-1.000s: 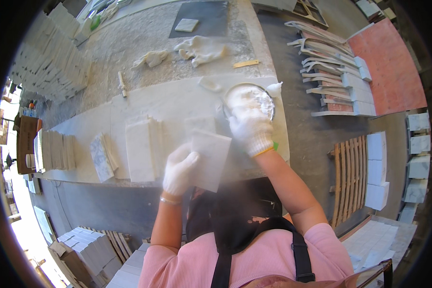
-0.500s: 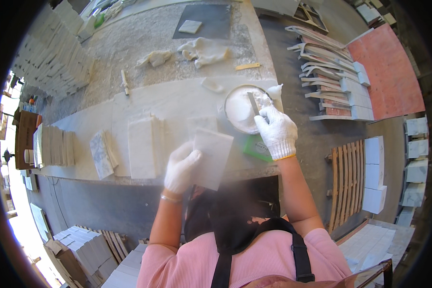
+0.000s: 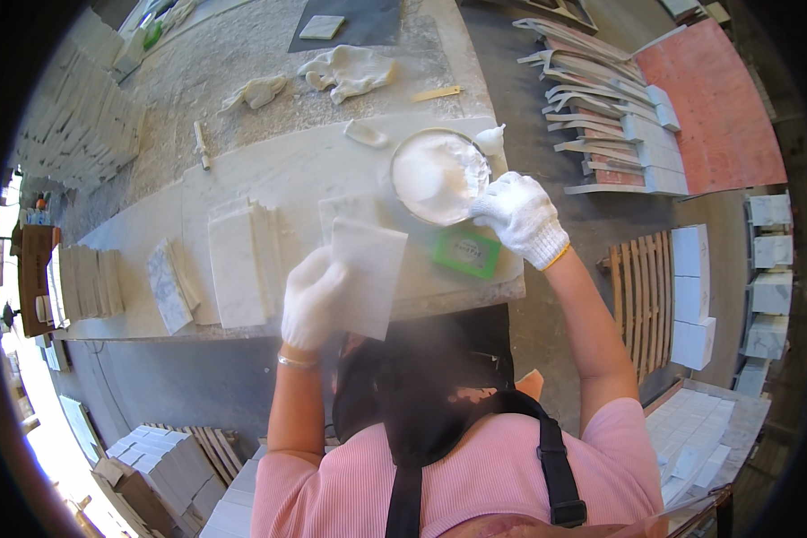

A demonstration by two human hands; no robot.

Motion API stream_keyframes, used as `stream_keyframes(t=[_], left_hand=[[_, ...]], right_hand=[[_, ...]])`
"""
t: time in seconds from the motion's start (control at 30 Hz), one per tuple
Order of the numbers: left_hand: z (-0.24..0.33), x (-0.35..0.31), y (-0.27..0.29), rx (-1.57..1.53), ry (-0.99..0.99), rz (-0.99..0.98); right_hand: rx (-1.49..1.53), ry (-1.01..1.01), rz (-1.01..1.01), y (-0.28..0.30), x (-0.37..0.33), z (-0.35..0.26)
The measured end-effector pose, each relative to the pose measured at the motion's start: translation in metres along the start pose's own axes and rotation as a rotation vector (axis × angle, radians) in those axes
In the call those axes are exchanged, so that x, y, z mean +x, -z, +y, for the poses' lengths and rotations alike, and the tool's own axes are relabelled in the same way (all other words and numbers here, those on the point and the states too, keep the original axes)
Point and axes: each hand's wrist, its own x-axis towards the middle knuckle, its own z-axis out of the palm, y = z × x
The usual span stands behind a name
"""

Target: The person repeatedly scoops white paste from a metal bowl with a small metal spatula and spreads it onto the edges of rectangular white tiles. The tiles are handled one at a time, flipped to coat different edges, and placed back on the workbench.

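Note:
My left hand (image 3: 311, 300), in a white knit glove, is closed on the left edge of a thin white marble tile (image 3: 372, 280), raised in front of the table's near edge. My right hand (image 3: 522, 218), gloved the same, is closed at the lower right of a round bowl (image 3: 394, 176) of white paste (image 3: 426, 184). The putty knife seen in it earlier is hidden now by the fingers. A green flat box (image 3: 466, 255) lies just below the bowl. Another white tile (image 3: 345, 209) rests behind the held one.
Stacked tiles (image 3: 238, 269) and a grey-veined pair (image 3: 172, 287) stand left on the table. Behind lie crumpled gloves (image 3: 348, 73), a yellow strip (image 3: 437, 93) and a white bottle (image 3: 490, 139). To the right are a wooden pallet (image 3: 641, 309) and a red board (image 3: 713, 108).
My right hand has moved from over the bowl to its lower right rim, and the knife blade has gone out of sight. The tile stays in my left hand. The view has shifted.

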Motion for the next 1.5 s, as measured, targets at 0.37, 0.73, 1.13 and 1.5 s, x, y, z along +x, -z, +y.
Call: stream_keyframes(t=[0.37, 0.73, 1.13, 1.5], left_hand=[[-0.003, 0.002, -0.001, -0.042, -0.049, -0.006], [0.003, -0.001, -0.005, 0.060, -0.021, 0.017], [0.012, -0.001, -0.018, 0.246, 0.018, -0.021], [0.008, 0.000, -0.014, 0.258, -0.030, -0.034]], right_hand=[[0.072, 0.010, 0.099, -0.007, 0.014, 0.001], [0.185, -0.257, 0.465, 0.005, -0.001, 0.027], [0.368, -0.617, 0.414, -0.028, -0.031, 0.023], [-0.222, -0.390, 0.348, -0.043, 0.000, 0.023]])
